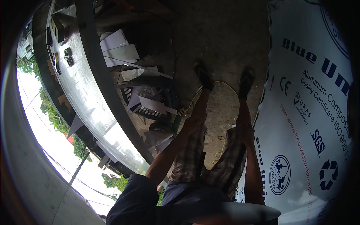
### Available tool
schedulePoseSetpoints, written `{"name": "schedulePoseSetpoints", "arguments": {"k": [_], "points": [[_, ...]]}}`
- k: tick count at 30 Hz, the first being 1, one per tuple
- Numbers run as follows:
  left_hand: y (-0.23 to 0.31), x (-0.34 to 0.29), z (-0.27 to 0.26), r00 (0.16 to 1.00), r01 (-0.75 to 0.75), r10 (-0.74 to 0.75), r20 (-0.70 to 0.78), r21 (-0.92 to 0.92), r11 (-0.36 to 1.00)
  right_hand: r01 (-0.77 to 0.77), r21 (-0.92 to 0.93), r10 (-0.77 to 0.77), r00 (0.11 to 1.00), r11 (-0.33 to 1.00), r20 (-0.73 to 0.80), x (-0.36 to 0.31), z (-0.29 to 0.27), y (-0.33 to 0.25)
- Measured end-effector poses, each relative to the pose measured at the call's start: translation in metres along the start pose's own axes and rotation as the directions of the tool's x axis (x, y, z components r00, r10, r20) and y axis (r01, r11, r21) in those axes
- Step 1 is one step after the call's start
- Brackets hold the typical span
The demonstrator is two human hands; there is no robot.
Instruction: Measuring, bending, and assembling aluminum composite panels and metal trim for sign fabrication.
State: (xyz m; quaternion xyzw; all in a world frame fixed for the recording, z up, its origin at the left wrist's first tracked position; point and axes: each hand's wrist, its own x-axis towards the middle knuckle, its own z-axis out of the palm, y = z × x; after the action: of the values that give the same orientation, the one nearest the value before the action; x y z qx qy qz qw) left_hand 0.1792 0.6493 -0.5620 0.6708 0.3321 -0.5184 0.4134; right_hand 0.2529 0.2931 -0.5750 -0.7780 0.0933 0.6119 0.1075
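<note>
My left hand (193,122) rests at my left knee, just past the hem of my plaid shorts (186,162). It blends into the bare leg, and its fingers are too dark to make out. At my right knee lies my right hand (245,133), touching the leg by the other hem; its fingers do not show clearly either. No object is visible in either hand. Between my legs a yellow cord (220,148) trails over the concrete floor. Nearest my right arm is a large panel (277,123) covered in white printed protective film.
Left of me runs a long, shiny metal-topped table (93,82), with a pair of small dark objects (68,57) on it. Beside it stands a slotted crate (144,111) holding offcuts, with pale sheet pieces (122,54) beyond. My feet, in dark footwear (204,76), are on the floor.
</note>
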Motion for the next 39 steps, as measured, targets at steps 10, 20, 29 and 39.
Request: {"name": "schedulePoseSetpoints", "arguments": {"k": [10, 20, 29, 39], "points": [[0.010, -0.022, -0.030, 0.983, -0.127, 0.124, -0.135, -0.011, 0.992, -0.116, 0.065, 0.120, 0.991, 0.991, -0.055, 0.003, -0.002, -0.027], [-0.035, -0.019, 0.025, 0.733, -0.422, 0.676, -0.080, 0.725, 0.544, -0.171, 0.121, 0.180, 0.981, 0.978, -0.071, -0.002, -0.018, -0.024], [-0.055, -0.015, 0.054, 0.654, -0.385, 0.736, -0.178, 0.759, 0.525, -0.044, 0.076, 0.058, 0.980, 0.996, -0.188, 0.000, -0.032, -0.014], [-0.040, -0.040, 0.113, 0.804, -0.208, 0.551, -0.223, 0.763, 0.612, 0.229, -0.021, -0.230, 0.973, 0.973, -0.018, -0.029, -0.105, -0.019]]}}
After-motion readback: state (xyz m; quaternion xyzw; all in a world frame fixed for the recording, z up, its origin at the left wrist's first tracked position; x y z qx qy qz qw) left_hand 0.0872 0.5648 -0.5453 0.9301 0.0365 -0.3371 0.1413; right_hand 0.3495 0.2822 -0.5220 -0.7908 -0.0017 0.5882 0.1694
